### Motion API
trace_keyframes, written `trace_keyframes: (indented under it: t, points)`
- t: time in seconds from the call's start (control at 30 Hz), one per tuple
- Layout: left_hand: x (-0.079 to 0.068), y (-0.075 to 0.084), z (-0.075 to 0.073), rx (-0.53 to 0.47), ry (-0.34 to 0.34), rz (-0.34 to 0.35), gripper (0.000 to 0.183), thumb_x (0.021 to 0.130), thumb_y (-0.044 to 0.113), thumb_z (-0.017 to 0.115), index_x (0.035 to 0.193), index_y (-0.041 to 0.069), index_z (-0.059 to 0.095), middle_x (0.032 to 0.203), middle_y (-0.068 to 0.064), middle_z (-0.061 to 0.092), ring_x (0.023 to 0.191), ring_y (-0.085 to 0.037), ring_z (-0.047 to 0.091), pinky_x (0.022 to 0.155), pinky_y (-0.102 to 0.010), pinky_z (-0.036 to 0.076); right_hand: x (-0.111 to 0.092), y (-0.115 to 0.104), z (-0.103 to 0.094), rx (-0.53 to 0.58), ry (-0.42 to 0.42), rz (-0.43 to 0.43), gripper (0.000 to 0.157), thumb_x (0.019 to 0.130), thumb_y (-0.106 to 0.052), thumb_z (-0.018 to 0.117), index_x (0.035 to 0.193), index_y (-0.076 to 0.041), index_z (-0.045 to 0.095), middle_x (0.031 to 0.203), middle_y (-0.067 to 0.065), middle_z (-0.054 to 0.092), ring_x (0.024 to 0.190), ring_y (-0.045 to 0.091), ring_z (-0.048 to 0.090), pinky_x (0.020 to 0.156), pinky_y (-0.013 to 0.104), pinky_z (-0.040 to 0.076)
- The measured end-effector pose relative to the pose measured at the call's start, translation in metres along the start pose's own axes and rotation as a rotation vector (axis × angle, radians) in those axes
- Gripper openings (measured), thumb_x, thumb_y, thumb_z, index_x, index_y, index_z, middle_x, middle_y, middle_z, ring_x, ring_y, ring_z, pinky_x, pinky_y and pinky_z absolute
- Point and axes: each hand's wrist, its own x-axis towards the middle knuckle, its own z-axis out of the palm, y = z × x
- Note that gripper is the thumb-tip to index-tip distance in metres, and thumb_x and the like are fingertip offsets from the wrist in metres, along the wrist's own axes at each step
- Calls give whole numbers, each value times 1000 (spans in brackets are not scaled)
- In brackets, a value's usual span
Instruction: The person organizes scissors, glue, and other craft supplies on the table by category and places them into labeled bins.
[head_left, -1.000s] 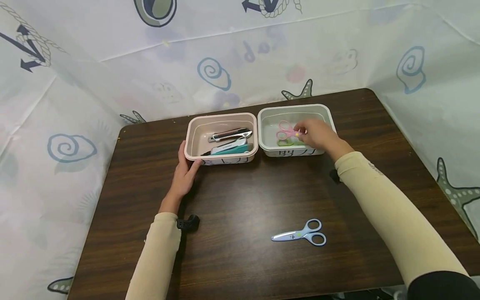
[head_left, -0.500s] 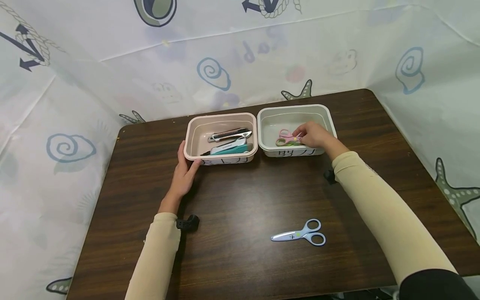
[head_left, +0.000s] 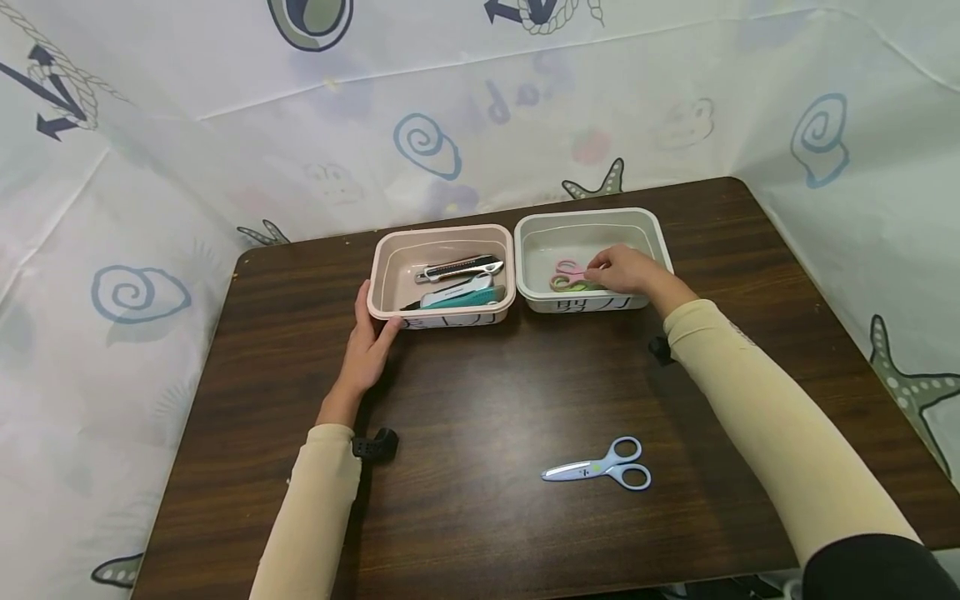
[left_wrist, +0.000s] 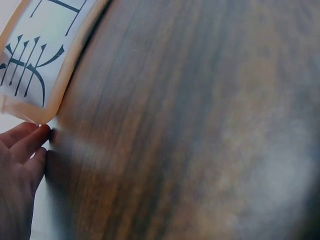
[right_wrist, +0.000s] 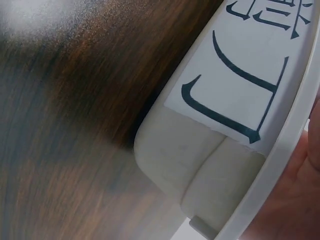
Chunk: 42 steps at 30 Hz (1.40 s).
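In the head view my left hand (head_left: 365, 343) rests against the left front corner of the pink bin (head_left: 381, 283), its fingers fairly straight along the side. The left wrist view shows those fingertips right at the corner of the bin. My right hand (head_left: 628, 272) reaches inside the grey-green bin (head_left: 592, 218) and pinches a pair of pink scissors (head_left: 567, 275), loops pointing left. Under these a green pair of scissors (head_left: 578, 287) partly shows. The right wrist view has the bin's wall (right_wrist: 195, 155) hiding most of that hand.
Several utility knives (head_left: 457, 293) lie in the pink bin. Blue scissors (head_left: 597, 472) rest on the dark wooden table (head_left: 465, 517), blades to the left. Both bins stand side by side near the back edge, with written labels on their fronts. A patterned sheet (head_left: 510, 100) hangs behind.
My right hand has lowered the pink scissors onto the green pair in the grey-green bin and shifted slightly left. The left hand has stayed at the pink bin.
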Motion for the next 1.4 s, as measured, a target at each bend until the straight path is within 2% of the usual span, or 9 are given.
trace_keyframes:
  t: [0.1,0.4,0.5,0.63,0.73,0.9,1.03,1.17,1.4]
  points:
    - [-1,1,0,3,2,-3,79,99,10,58,157,9,5,156,-24,26,137,-43,34,108,-57,27,-2,-1,0,-15,19,-2,39,99,-23,51,121,7,63,121,27,61,112,39,54,97,51,39]
    - [-3,3,-4,6,8,-5,78,99,10,58,157,9,6,155,-24,27,136,-42,36,108,-56,28,-5,-5,2,-26,80,-27,37,97,-23,52,116,5,66,114,23,65,104,36,57,92,49,41]
    - [-3,3,-4,4,4,-5,78,99,10,58,157,8,6,155,-25,26,136,-42,36,108,-56,28,-10,-9,2,-39,140,-15,36,98,-26,50,117,0,67,114,18,66,100,33,57,87,49,43]
    - [-3,2,-3,3,0,-4,78,99,10,58,157,8,6,155,-24,26,136,-42,35,107,-57,28,-22,-19,2,-61,243,-23,35,98,-29,50,119,-9,69,115,11,67,103,30,60,81,50,44]
    - [-2,1,-1,3,-2,1,79,99,10,58,157,9,5,155,-24,26,136,-43,35,107,-57,29,-36,-27,3,-37,341,-79,30,97,-29,55,117,-13,71,113,8,69,104,29,61,78,49,45]
    - [0,1,-2,-3,-5,-10,79,99,12,59,158,10,5,156,-23,26,136,-43,35,107,-56,29,-65,-38,14,-27,505,-248,21,94,-25,65,109,-15,75,102,3,68,94,24,61,70,42,44]
    - [0,2,-3,-3,-5,-17,79,99,13,59,158,11,6,156,-23,25,137,-41,35,108,-55,28,-92,-44,27,-71,560,-338,17,92,-23,68,106,-17,75,95,-2,67,86,18,62,65,40,45]
    - [-1,2,-2,5,3,-15,80,99,13,59,157,10,6,156,-23,25,137,-41,35,108,-56,28,-117,-44,45,-120,503,-395,17,91,-25,70,106,-19,74,99,-6,67,80,14,61,64,39,47]
    - [0,1,0,-22,-1,10,78,99,9,58,157,7,6,155,-26,26,135,-43,36,107,-56,29,-155,-31,88,-235,214,-472,31,88,-33,74,115,-19,72,104,-6,64,87,11,59,63,32,48]
